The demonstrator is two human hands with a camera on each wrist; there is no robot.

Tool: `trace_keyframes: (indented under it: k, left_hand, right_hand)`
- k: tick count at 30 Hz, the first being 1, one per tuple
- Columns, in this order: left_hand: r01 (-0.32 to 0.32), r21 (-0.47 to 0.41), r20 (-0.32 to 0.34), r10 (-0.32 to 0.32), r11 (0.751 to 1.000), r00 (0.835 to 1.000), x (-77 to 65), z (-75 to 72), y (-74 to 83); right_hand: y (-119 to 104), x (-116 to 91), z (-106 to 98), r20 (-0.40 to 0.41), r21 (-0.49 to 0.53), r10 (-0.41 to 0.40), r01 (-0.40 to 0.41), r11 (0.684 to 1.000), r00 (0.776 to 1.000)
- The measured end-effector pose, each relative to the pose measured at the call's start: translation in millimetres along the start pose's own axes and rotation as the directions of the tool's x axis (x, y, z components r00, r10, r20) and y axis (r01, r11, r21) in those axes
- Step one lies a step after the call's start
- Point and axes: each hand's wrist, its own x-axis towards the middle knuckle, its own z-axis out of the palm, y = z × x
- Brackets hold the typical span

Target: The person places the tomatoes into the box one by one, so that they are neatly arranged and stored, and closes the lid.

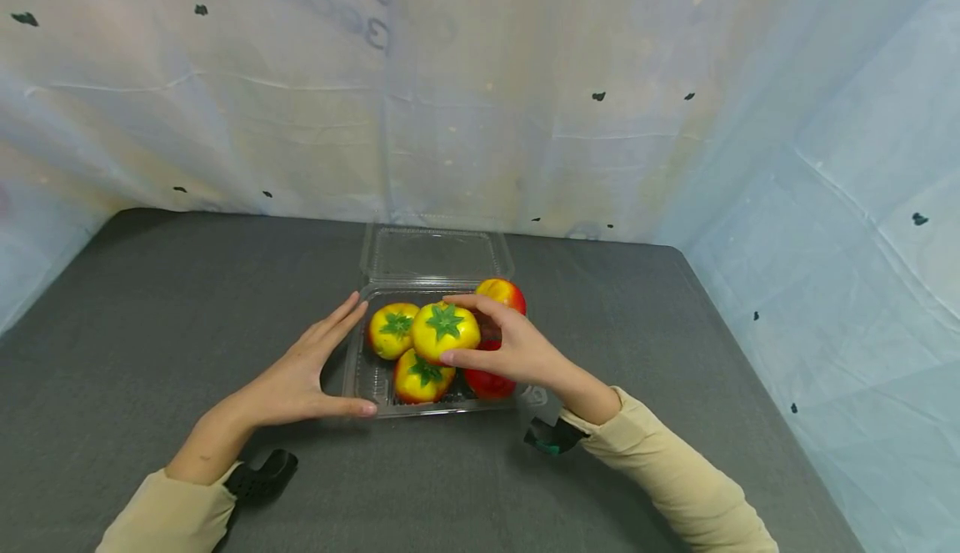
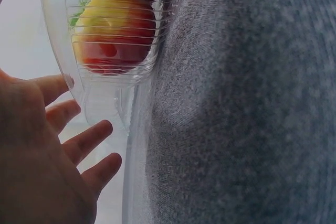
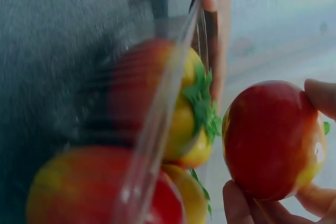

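Note:
A clear plastic clamshell box [image 1: 365, 382] stands on the table with its lid [image 1: 435, 254] laid open toward the wall. My right hand [image 1: 517, 349] holds a yellow-and-red tomato [image 1: 446, 333], its star-shaped green top facing me, raised over the other tomatoes. In the right wrist view that tomato [image 3: 273, 140] is between thumb and fingers, apart from the box rim [image 3: 173, 82]. Spread wide, my left hand [image 1: 296, 382] is at the box's left side, fingertips near the back corner and thumb at the front corner. The left wrist view shows its fingers [image 2: 86, 142] beside the clear wall.
Inside the box sit several more tomatoes, among them a yellow one [image 1: 392, 332] at left, one in front [image 1: 422, 379], a red one [image 1: 489, 384] and one at the back right [image 1: 501, 293]. Grey cloth covers the table [image 1: 195, 303]. Pale sheeting [image 1: 465, 119] rises behind and at the sides.

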Motion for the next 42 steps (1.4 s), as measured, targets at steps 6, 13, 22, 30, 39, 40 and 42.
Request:
trace_keyframes:
  k: [6, 13, 22, 30, 39, 40, 42]
  left_hand:
    - [0.004, 0.001, -0.005, -0.004, 1.0, 1.0, -0.2, 0.1, 0.6]
    - [0.009, 0.0, -0.004, -0.009, 1.0, 1.0, -0.2, 0.4, -0.1]
    - [0.025, 0.003, 0.001, -0.025, 1.0, 1.0, -0.6, 1.0, -1.0]
    - [0.01, -0.005, -0.003, -0.01, 1.0, 1.0, -0.8, 0.3, -1.0]
    - [0.002, -0.002, -0.004, -0.002, 1.0, 1.0, 0.3, 1.0, -1.1]
    - [0.002, 0.0, -0.003, -0.002, 1.0, 1.0, 0.4, 0.8, -1.0]
    - [0.003, 0.003, -0.003, -0.003, 1.0, 1.0, 0.1, 0.4, -0.6]
  right_hand:
    - [0.7, 2.9, 11.9, 0.019, -0.025, -0.006, 0.007, 1.0, 1.0]
    - [-0.2, 6.6, 22.4, 0.043, -0.052, 0.009, -0.006, 0.999, 0.999]
    - [-5.9, 13.3, 36.8, 0.023, -0.101, 0.009, -0.006, 0.995, 1.0]
    - [-10.2, 20.6, 45.6, -0.014, -0.185, 0.001, -0.004, 0.983, 1.0]
    - [-12.6, 22.7, 52.2, 0.018, -0.427, -0.041, 0.045, 0.903, 0.999]
    - [-12.1, 22.8, 52.8, 0.019, -0.442, -0.042, 0.046, 0.896, 0.999]
    - [-11.5, 23.2, 53.6, 0.028, -0.46, -0.042, 0.05, 0.887, 0.999]
